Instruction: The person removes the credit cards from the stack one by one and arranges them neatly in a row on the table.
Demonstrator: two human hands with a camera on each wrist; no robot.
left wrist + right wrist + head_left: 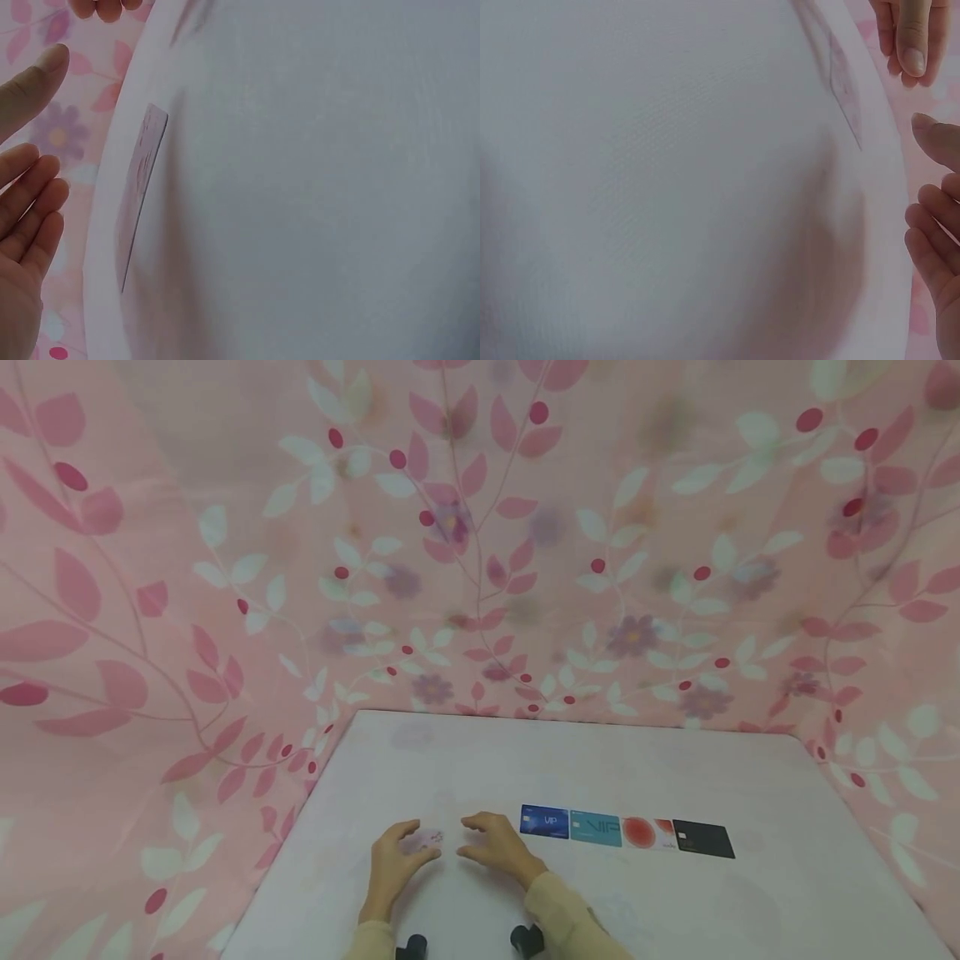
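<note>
A pale pink card (431, 839) with a faint floral print lies flat on the white table, partly hidden behind the left hand (392, 864) in the head view. That hand hovers above the card, thumb and fingers spread apart with nothing between them. Facing it from the right is the right hand (501, 847), its thumb and fingers also apart and holding nothing. In the left wrist view the card (142, 187) shows edge-on below the left hand (26, 225). The right wrist view catches the card (845, 86) between both hands.
To the right, a row of cards lies on the table (675, 910): a blue VIP card (545, 822), a teal VIP card (596, 829), a white card with red circles (641, 832) and a black card (703, 839). Pink floral cloth (480, 568) surrounds the table.
</note>
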